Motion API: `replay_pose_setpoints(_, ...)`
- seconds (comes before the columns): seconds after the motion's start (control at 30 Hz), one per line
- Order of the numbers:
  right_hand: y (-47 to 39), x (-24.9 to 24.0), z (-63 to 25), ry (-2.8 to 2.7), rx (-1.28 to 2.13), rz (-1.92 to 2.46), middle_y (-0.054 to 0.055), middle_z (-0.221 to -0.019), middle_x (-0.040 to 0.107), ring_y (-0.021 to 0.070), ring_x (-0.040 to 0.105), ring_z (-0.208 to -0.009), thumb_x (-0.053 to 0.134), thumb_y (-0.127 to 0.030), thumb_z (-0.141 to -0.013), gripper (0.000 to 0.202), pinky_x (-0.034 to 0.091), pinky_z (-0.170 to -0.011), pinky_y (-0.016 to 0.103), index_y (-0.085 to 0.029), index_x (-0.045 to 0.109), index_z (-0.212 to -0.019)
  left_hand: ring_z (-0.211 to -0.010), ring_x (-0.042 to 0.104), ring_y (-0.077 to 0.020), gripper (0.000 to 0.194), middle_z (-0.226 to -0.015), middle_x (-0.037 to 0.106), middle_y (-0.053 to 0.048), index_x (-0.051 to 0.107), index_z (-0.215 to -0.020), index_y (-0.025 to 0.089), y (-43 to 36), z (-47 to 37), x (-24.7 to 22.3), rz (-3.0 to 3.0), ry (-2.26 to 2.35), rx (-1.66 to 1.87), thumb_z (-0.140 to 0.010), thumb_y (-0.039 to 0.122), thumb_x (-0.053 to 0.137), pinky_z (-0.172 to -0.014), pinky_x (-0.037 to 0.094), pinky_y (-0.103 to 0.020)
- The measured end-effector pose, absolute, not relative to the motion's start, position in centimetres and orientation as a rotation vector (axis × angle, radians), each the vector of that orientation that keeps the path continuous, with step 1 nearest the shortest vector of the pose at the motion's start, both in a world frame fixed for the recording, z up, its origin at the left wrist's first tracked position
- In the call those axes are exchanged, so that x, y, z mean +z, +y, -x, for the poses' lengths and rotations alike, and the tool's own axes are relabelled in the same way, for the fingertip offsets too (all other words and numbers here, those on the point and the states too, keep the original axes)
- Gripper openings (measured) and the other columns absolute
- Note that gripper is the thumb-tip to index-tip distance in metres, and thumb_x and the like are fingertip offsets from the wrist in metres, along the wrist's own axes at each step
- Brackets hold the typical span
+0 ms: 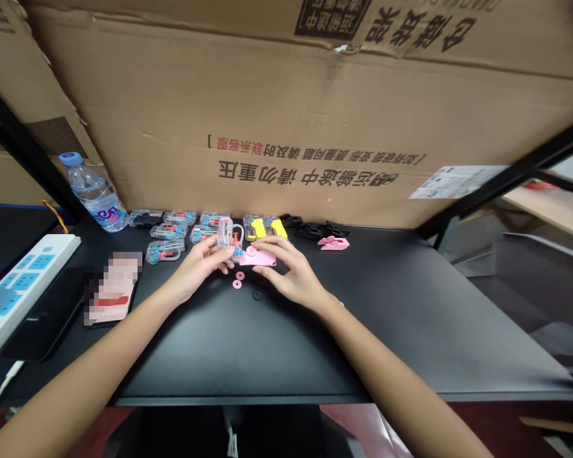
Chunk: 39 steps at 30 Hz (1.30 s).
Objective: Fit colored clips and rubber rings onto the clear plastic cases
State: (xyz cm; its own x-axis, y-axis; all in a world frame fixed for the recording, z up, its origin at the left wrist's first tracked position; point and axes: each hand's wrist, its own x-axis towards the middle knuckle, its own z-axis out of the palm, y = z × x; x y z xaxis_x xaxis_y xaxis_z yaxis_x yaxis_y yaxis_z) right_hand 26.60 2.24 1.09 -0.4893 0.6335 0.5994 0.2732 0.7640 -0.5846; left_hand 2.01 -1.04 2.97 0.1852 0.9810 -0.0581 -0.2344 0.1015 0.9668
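Over the middle of the black table, my left hand [205, 262] is closed around a clear plastic device [226, 233] with red and blue inner parts and a pale tube. My right hand [291, 267] pinches a pink plastic piece [263, 257] that has a round disc on it. The pink piece meets the lower right side of the clear device; I cannot tell whether they are joined. Just below the hands lie two pink rings [237, 284] and a dark ring [257, 295] on the tabletop.
Several similar clear devices [166, 249] stand at the back left, some with yellow pieces [279, 229]. Black pieces [310, 230] and a pink piece [333, 243] lie right of them. A water bottle [95, 194], phone [114, 286] and power strip [28, 280] are left. Cardboard [267, 95] walls the back.
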Motion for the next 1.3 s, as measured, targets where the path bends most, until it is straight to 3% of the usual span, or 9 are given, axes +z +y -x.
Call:
replay_pose_setpoints(0.37, 1.9, 1.1, -26.8, -2.042, 0.587, 0.689, 0.008, -0.138, 0.078, 0.0299, 0.076, -0.127, 0.081, -0.033, -0.097, 0.047, 0.059, -0.116, 0.049, -0.030, 0.073, -0.143, -0.073, 0.064, -0.0111, 0.039, -0.094, 0.073, -0.004, 0.077, -0.103, 0.015, -0.7, -1.7, 2.9, -1.001, 0.901, 1.199, -0.083, 0.047, 0.088, -0.068, 0.055, -0.024)
replay_pose_setpoints(0.57, 1.8, 1.2, -26.6, -2.073, 0.557, 0.649, 0.008, -0.138, 0.078, 0.0285, 0.076, -0.126, 0.080, -0.029, -0.098, 0.046, 0.060, -0.115, 0.047, -0.029, 0.073, -0.143, -0.077, 0.072, -0.0158, 0.042, -0.089, 0.076, -0.004, 0.074, -0.114, 0.014, -0.8, -1.6, 2.5, -1.257, 0.944, 1.085, -0.089, 0.047, 0.083, -0.078, 0.061, -0.029)
replay_pose_setpoints(0.8, 1.6, 1.1, -26.2, -2.056, 0.525, 0.678, 0.008, -0.140, 0.077, 0.0288, 0.075, -0.129, 0.078, -0.028, -0.099, 0.044, 0.059, -0.116, 0.049, -0.029, 0.073, -0.143, -0.084, 0.081, -0.0202, 0.053, -0.116, 0.081, -0.012, 0.071, -0.123, 0.014, -0.7, -1.8, 2.4, -1.340, 0.953, 1.040, -0.086, 0.048, 0.088, -0.083, 0.068, -0.035)
replay_pose_setpoints(1.03, 1.8, 0.8, -26.5, -2.049, 0.508, 0.670, 0.008, -0.142, 0.076, 0.0294, 0.074, -0.130, 0.079, -0.026, -0.098, 0.047, 0.058, -0.118, 0.049, -0.029, 0.072, -0.145, -0.087, 0.084, -0.0254, 0.052, -0.097, 0.083, -0.012, 0.072, -0.114, 0.011, -0.9, -1.8, 2.2, -1.283, 0.933, 0.976, -0.085, 0.051, 0.090, -0.090, 0.069, -0.041)
replay_pose_setpoints(1.3, 1.7, 0.8, -26.3, -2.053, 0.459, 0.623, 0.007, -0.145, 0.074, 0.0274, 0.073, -0.132, 0.076, -0.021, -0.100, 0.051, 0.058, -0.119, 0.048, -0.031, 0.069, -0.149, -0.092, 0.084, -0.0256, 0.056, -0.109, 0.084, -0.014, 0.074, -0.121, 0.011, -0.8, -1.6, 2.1, -1.288, 0.938, 0.984, -0.084, 0.051, 0.089, -0.092, 0.069, -0.040)
